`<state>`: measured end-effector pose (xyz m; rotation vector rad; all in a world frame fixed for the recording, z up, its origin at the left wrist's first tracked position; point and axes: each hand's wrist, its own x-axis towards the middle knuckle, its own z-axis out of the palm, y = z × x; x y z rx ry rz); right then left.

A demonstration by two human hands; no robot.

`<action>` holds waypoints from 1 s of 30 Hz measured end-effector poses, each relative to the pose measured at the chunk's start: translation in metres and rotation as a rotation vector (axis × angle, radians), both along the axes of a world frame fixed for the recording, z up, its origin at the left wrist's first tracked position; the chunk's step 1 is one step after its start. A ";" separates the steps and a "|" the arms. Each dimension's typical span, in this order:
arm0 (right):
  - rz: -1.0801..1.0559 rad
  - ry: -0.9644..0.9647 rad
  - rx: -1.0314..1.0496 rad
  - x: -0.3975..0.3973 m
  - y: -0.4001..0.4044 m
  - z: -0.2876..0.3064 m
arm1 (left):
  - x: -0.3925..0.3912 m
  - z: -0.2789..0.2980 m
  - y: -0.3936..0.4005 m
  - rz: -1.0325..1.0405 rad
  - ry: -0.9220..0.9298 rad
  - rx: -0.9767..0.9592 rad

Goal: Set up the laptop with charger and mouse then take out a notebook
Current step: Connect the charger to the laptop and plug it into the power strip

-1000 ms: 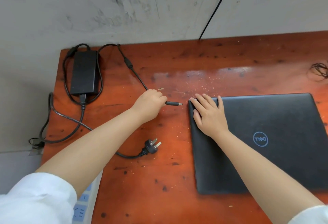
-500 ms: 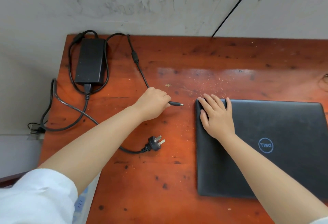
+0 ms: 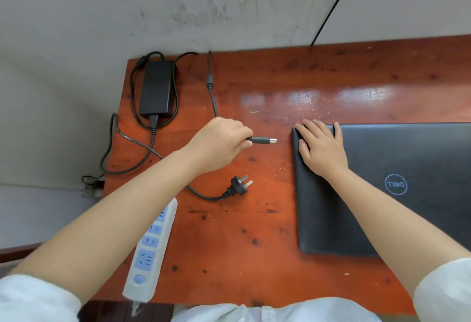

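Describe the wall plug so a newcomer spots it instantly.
On the red-brown wooden desk, look left of the closed black laptop, just below the left hand. The wall plug lies loose there, the only cable end with bare flat metal prongs.

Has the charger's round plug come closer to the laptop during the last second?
No. The plug in the left hand keeps about the same gap from the laptop edge; the camera shifted, not the plug.

Under your forearm a white power strip (image 3: 152,247) with blue sockets lies at the near-left of the reddish wooden desk (image 3: 254,232), overhanging its front edge. The desk's far edge meets a scuffed grey wall (image 3: 178,8), where you see a thin black line (image 3: 334,5) running diagonally.
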<state>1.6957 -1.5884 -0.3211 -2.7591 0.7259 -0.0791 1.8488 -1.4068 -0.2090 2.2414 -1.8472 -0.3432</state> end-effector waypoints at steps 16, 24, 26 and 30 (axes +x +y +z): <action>-0.011 0.005 -0.014 0.003 0.001 0.000 | -0.016 -0.096 -0.067 0.051 -0.086 0.322; -0.004 0.014 -0.025 0.004 0.000 0.002 | -0.010 -0.106 -0.068 -0.028 -0.148 0.322; -0.006 0.013 -0.027 0.004 0.000 0.002 | -0.008 -0.104 -0.068 -0.012 -0.121 0.249; -0.008 0.010 -0.021 0.005 0.001 0.003 | -0.007 -0.098 -0.071 -0.067 -0.168 0.176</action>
